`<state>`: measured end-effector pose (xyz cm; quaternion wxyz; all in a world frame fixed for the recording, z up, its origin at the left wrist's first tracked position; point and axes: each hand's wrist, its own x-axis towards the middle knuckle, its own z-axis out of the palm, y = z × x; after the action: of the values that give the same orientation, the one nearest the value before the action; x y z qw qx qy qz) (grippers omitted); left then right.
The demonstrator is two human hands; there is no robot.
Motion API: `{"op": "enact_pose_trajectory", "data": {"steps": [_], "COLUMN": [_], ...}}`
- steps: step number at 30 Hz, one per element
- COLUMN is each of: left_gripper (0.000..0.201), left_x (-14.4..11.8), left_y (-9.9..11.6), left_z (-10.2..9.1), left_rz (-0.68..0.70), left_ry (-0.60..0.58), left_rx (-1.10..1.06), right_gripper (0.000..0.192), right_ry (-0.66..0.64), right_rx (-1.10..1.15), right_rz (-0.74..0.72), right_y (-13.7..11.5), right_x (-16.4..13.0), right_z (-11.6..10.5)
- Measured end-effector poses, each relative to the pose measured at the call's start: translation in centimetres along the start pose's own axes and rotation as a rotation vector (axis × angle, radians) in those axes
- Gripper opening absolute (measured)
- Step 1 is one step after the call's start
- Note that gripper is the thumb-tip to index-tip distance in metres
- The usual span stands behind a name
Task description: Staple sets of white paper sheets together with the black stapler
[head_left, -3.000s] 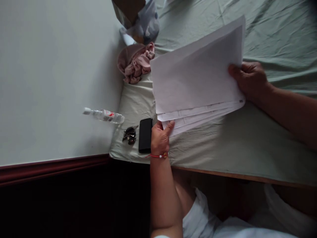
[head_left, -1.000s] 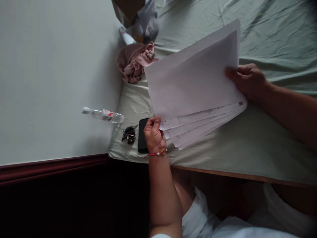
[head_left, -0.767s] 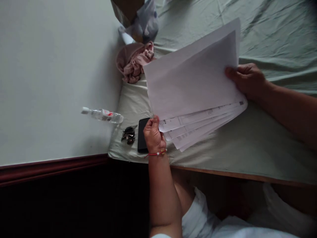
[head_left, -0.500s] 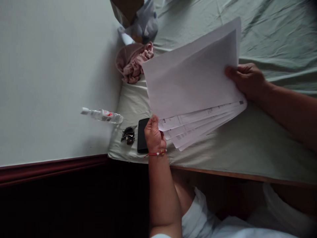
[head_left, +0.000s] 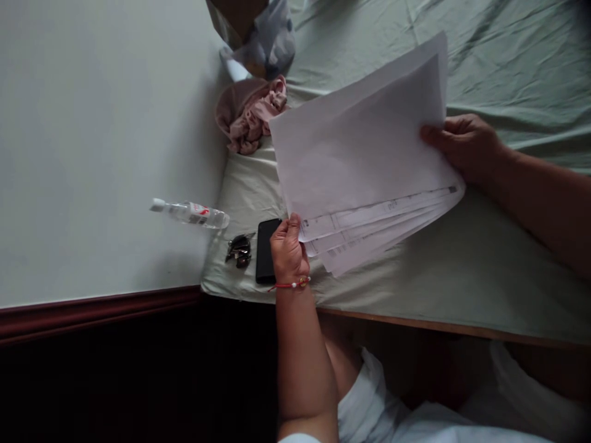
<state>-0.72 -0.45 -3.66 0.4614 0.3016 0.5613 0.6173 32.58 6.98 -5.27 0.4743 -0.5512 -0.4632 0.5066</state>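
Several sheets of paper [head_left: 360, 147] are held up above the bed, fanned out along their lower edge. The top sheet shows a blank white side, while printed lines show on the sheets fanned below it. My left hand [head_left: 289, 251], with a red beaded bracelet at the wrist, pinches the lower left corner of the sheets. On the right edge, my right hand [head_left: 466, 147] grips the stack with its thumb on top; its other fingers are partly behind the paper. Just behind my left hand lies a black flat case [head_left: 265, 252], partly covered by it.
Sunglasses [head_left: 239, 250] lie on the green bed sheet [head_left: 517, 258] beside the case. A clear plastic bottle [head_left: 191, 213] with a white cap is near the wall [head_left: 101, 135]. Crumpled pink cloth [head_left: 252, 117] and a plastic bag [head_left: 274, 40] are farther back.
The fanned lower sheets have drawn slightly closer together, and the stack's left edge has shifted a little right. Both hands keep their grip.
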Motion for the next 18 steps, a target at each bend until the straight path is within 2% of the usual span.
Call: {"op": "enact_pose_trajectory", "data": {"steps": [4,8,14,16,18], "left_gripper": [0.046,0.039,0.039,0.041,0.039], "left_x": [0.1,0.4,-0.2,-0.5,-0.7], "left_y": [0.0,0.0,1.1,1.3,1.2], "left_z": [-0.3,-0.7,-0.5,-0.4,-0.4], "left_rz": [0.028,0.098,0.266,0.277,0.235], "left_ry": [-0.007,-0.007,-0.124,-0.135,-0.091], "left_rx": [-0.015,-0.044,-0.089,-0.086,-0.051], "right_gripper": [0.033,0.032,0.029,0.024,0.019], "right_ry": [-0.022,-0.023,-0.071,-0.086,-0.090], "right_rx": [0.035,0.041,0.013,0.050,0.080], "right_rz": [0.030,0.002,-0.128,-0.169,-0.197], "right_y": [-1.3,-2.6,-3.6,-3.8,-3.9], "right_x": [-0.5,-1.2,-1.2,-1.3,-1.4], "right_z": [-0.2,-0.8,-1.7,-1.5,-1.1]}}
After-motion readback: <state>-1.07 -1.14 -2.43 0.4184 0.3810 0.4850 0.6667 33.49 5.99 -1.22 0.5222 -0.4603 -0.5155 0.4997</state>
